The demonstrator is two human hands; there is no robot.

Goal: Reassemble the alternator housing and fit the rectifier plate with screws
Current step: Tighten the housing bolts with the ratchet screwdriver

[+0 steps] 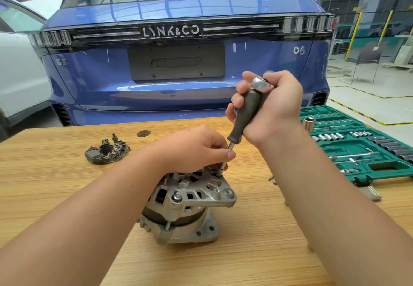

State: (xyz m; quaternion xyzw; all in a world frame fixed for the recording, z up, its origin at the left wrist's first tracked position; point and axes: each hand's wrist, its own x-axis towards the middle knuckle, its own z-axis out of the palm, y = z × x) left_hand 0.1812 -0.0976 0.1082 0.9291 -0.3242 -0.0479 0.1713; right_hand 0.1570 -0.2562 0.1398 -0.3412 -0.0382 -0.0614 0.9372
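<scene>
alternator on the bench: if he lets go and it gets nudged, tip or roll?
The alternator sits tilted on its flat mounting flange, so probably tippy. Cast metal body, likely heavy for its size. Round casing could roll if toppled; the left hand presses on top.

A wooden table (67,196) with a pale, streaked grain carries everything. Near its centre the alternator housing (185,209) stands on end on its flanged base, silver cast aluminium with ribbed vents on top. At about ten o'clock from it, well apart, lies the rectifier plate (107,150), dark and flat with small metal terminals. A round dark disc (143,133) is set in the tabletop at about twelve o'clock, near the far edge. At about three o'clock an open green socket set case (357,144) holds rows of sockets and bits. A few small loose screws (273,180) lie between the case and the housing.
</scene>
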